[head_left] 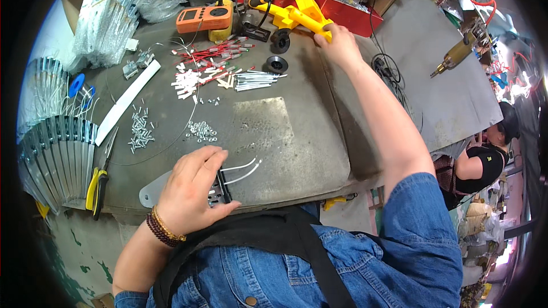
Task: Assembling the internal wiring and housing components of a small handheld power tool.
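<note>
My left hand is closed over a flat grey metal part at the table's near edge, fingers on its far side and thumb on its near side. A black strip runs along that part's right end, and two white wires stick out from it. The palm hides the middle of the part. Out at the far right, my right hand is closed round the near end of a yellow plastic tool. Small nuts and screws lie in loose piles beyond my left hand.
Red and white wired pieces and metal rods lie mid-table, near black spools. An orange meter stands behind. Yellow-black pliers and fanned metal parts sit left. A power screwdriver hangs right; a person sits beyond.
</note>
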